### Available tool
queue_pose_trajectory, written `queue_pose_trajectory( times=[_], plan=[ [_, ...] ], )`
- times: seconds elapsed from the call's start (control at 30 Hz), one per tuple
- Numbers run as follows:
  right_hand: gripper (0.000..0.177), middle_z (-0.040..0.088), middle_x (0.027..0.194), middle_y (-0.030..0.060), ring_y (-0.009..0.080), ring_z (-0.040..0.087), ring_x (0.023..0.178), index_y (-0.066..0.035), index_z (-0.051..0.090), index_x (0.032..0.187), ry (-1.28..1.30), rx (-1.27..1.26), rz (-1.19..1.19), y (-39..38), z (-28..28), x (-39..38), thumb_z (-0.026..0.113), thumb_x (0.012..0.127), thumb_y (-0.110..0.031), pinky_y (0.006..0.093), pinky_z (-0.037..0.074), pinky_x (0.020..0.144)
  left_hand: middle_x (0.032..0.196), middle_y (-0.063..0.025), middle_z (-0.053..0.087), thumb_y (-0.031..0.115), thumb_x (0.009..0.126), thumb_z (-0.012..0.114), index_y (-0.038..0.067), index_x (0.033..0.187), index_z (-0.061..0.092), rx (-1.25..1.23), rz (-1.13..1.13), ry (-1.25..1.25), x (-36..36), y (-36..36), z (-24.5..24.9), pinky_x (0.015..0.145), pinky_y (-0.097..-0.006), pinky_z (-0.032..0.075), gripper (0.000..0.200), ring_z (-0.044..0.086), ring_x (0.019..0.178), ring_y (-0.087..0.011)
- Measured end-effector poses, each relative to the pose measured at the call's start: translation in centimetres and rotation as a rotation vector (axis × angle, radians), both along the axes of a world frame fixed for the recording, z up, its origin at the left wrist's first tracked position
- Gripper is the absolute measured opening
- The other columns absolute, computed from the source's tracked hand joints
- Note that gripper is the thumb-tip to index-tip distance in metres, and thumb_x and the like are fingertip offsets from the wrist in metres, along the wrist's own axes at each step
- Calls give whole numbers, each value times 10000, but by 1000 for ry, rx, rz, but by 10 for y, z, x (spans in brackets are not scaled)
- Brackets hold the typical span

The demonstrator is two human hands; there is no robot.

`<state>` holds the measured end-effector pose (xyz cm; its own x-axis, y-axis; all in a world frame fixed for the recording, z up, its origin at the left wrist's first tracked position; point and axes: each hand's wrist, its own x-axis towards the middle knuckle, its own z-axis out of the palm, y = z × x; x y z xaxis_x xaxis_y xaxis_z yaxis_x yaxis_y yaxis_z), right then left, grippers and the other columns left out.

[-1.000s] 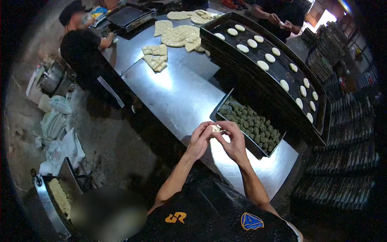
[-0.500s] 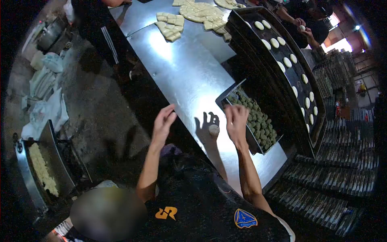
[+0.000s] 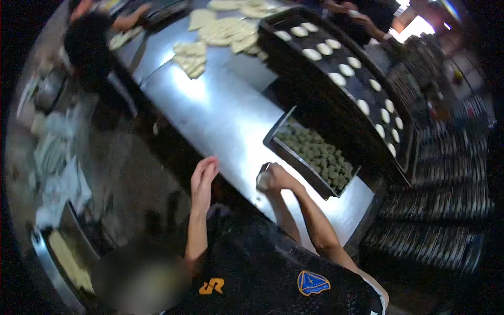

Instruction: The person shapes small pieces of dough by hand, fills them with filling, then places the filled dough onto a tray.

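Observation:
My right hand [image 3: 281,178] is down at the steel tabletop, its fingers curled around a small round dough ball [image 3: 264,181] that shows at its left side. My left hand [image 3: 203,176] hangs over the table's near edge with fingers loosely extended and nothing in it. Just beyond my right hand stands a metal tray [image 3: 302,167] filled with greenish-brown filling balls [image 3: 317,152].
Cut dough pieces [image 3: 228,32] lie at the table's far end. A dark baking tray [image 3: 362,79] at the right bears several pale dough rounds. One person [image 3: 97,47] stands far left, another person [image 3: 362,23] at the back right. A long container [image 3: 65,257] holds pale dough lower left.
My right hand has moved down and left from beside the filling tray and closed around the dough ball. The left hand remains empty. The whole view has tilted.

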<state>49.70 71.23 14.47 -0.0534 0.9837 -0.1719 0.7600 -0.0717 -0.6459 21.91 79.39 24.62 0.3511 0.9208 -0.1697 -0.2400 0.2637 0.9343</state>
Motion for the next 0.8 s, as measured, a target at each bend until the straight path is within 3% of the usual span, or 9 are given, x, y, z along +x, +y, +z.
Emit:
queue_pose_trajectory(
  times=[0.03,0.1,0.13,0.2,0.4,0.53,0.67,0.73,0.8],
  plan=[
    [254,658,876,256,367,632,803,43,664,933,69,-20,34,-8,13,-6,647,748,-130,423,510,774,1222,-101,552,211,989,504,9,1211,542,-12,9,-22,3,1,-2,1036,-371,405,302,521,1177,-214],
    [294,669,917,200,308,627,850,4,670,1002,127,-188,63,-16,71,-8,699,777,-182,397,503,772,1214,-97,557,212,992,510,2,1199,553,-35,6,-52,4,-2,-5,1021,-367,426,298,534,1158,-213],
    [305,665,944,161,265,622,924,-16,659,1047,-16,-10,175,-25,89,3,708,804,-193,377,498,803,1223,-103,551,220,995,505,-1,1205,548,-48,3,-53,1,-4,-6,1026,-371,422,308,532,1166,-221],
    [328,655,967,115,241,603,978,-27,646,1076,235,84,-95,-38,146,28,721,812,-206,371,489,845,1241,-117,542,242,999,496,4,1223,538,-58,-20,-20,-9,-4,-16,1031,-381,418,330,528,1177,-237],
    [246,683,1002,105,178,647,914,0,647,1047,140,702,-775,-43,261,186,655,855,-155,312,505,823,1234,-124,547,266,1007,472,12,1222,535,-84,117,84,-17,-14,-16,1029,-411,420,338,531,1175,-262],
    [330,704,912,175,261,685,838,8,669,1051,-245,647,-966,-5,250,318,661,802,-209,355,519,760,1222,-107,555,266,1002,486,24,1210,543,-102,228,82,-11,-16,-13,1025,-415,423,324,531,1176,-257],
    [297,685,859,221,346,679,812,4,696,1005,-565,466,-792,34,208,371,644,776,-178,402,514,730,1218,-110,554,259,1002,486,28,1206,545,-53,165,76,-7,-14,-9,1026,-414,423,313,535,1166,-253],
    [319,681,941,221,354,670,876,-91,716,1024,-451,338,-817,36,209,366,657,753,-249,431,525,791,1210,-108,555,246,1003,487,23,1202,551,-33,134,109,-4,-7,-2,1014,-398,431,305,547,1143,-241],
    [369,691,907,216,277,687,818,-51,695,1081,-279,504,-921,30,222,342,653,811,-299,373,525,786,1191,-101,563,251,996,504,7,1215,552,-23,103,167,-6,14,-6,997,-372,440,331,554,1135,-227]
  ],
)
